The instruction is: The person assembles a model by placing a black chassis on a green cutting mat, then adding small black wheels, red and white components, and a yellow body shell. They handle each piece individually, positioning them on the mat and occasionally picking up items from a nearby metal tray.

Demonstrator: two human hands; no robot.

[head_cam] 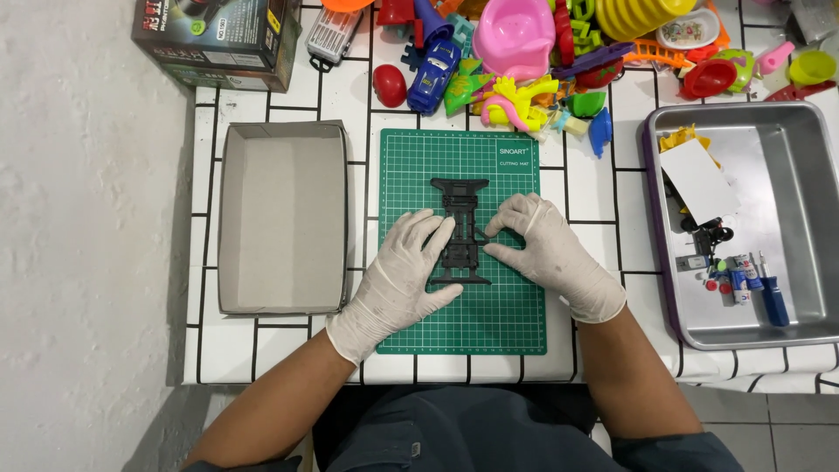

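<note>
Head view shows both gloved hands at frame centre, left hand [398, 280] and right hand [551, 253] pinching a black toy-car chassis [461, 232] lying on the green cutting mat [511, 315].

Gloves [398, 284]: thin white rubber, matt
Chassis [461, 232]: black plastic, matt
Mat [507, 306]: green, smooth, gridded
Tray [791, 218]: shiny metal
Box [281, 218]: grey cardboard, dull
Toys [516, 39]: glossy coloured plastic
</note>
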